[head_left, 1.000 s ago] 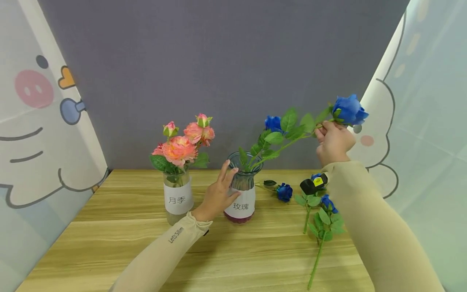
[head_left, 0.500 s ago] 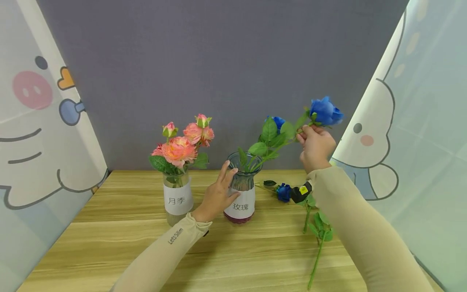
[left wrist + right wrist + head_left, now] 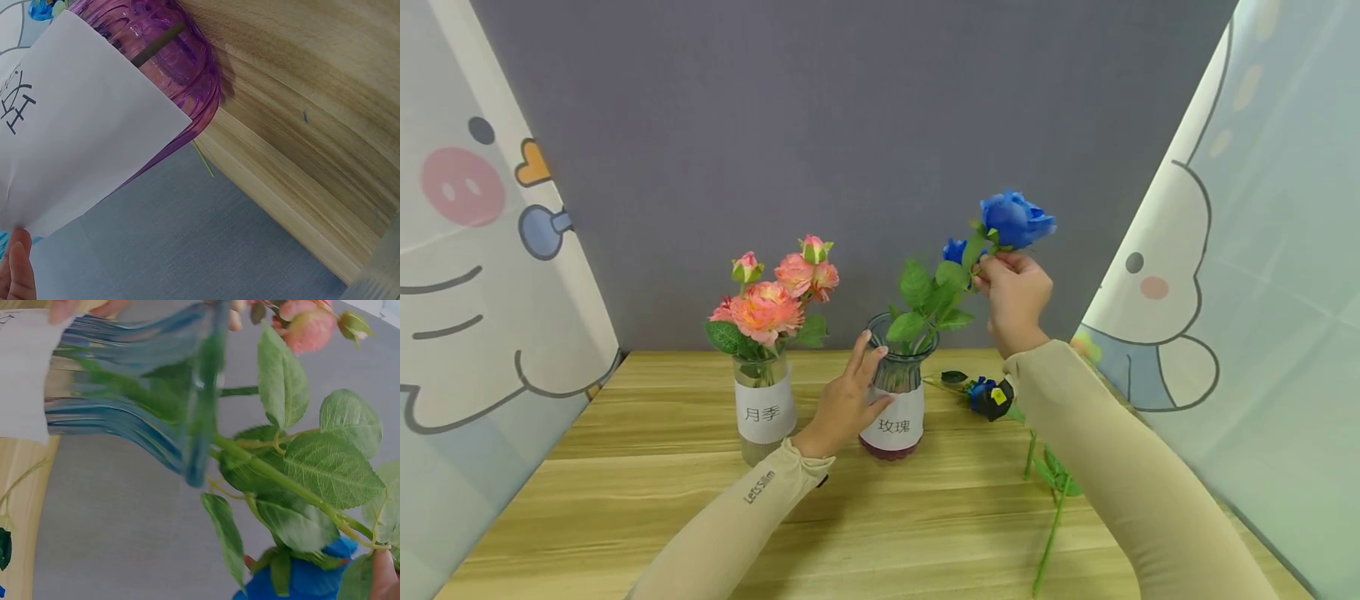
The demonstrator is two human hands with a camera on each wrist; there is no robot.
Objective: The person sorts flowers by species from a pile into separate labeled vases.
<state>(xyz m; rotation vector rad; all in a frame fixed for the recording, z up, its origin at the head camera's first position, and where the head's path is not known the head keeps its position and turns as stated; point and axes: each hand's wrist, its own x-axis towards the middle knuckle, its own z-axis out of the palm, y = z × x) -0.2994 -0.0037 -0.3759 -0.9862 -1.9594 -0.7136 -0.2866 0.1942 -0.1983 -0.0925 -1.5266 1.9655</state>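
Observation:
My right hand [image 3: 1018, 296] pinches the stem of a blue rose [image 3: 1015, 221] just below its bloom. The leafy stem [image 3: 281, 478] slants into the mouth of a blue-to-purple glass vase [image 3: 901, 367], which bears a white paper label. Another blue rose [image 3: 954, 250] stands behind, partly hidden by leaves and my right hand. My left hand [image 3: 842, 404] rests against the vase's left side, fingers spread and nearly straight near the rim, thumb on the label. In the left wrist view the vase's purple base [image 3: 156, 56] sits on the table.
To the left, a clear labelled vase [image 3: 765, 412] holds several pink flowers [image 3: 767, 308]. More blue roses lie at the right, one bloom [image 3: 979, 392] near my wrist and a green stem [image 3: 1051, 533] nearer the front. A grey panel [image 3: 850, 167] stands behind the wooden table [image 3: 625, 467].
My right hand has moved left toward the vase with the blue rose, bringing its stem more upright. The left hand stays at the vase.

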